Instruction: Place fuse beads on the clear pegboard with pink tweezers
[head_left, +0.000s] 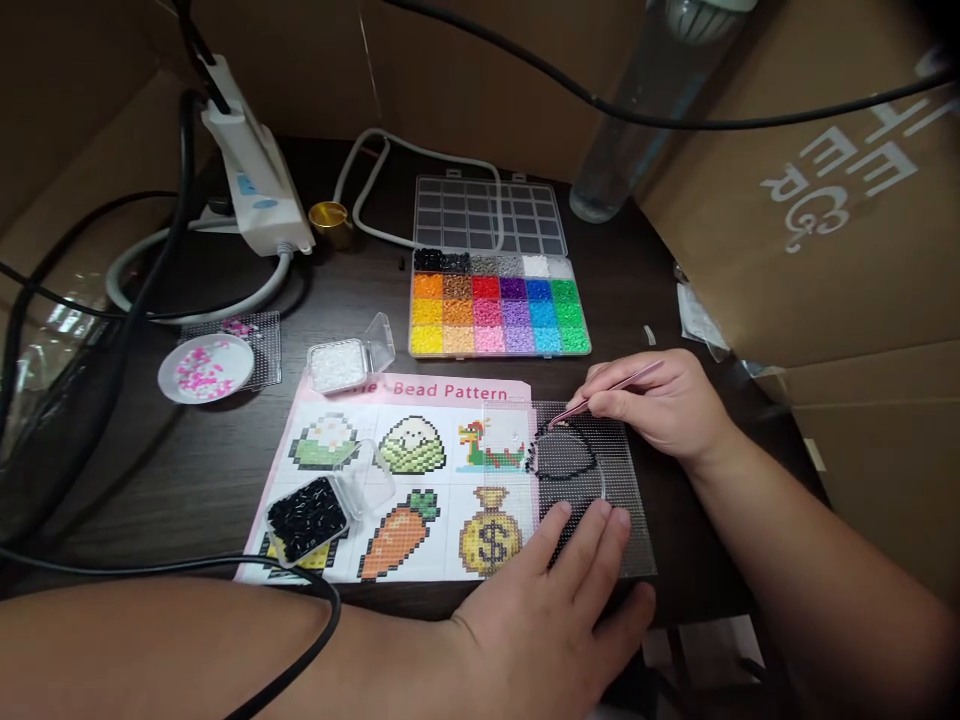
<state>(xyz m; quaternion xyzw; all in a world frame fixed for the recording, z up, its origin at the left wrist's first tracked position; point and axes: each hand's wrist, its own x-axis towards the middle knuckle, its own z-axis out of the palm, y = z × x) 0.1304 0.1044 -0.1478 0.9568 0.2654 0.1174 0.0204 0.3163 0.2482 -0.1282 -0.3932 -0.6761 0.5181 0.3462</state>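
Tweezers (626, 382), slim and metallic pink, sit in the right hand's (671, 405) pinched grip, tips at an outline of small black beads (568, 477). The clear plastic pegboard (628, 520) beneath overlaps the pink-bordered paper pattern sheet's (453, 440) right side; the left hand (555, 600), grip wide, spreads its fingers over the pegboard's near part.

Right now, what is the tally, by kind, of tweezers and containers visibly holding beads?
Tweezers: 1
Small square boxes (white-bead box, black-bead box): 2
Compartment case: 1
Round dish: 1
Total: 5
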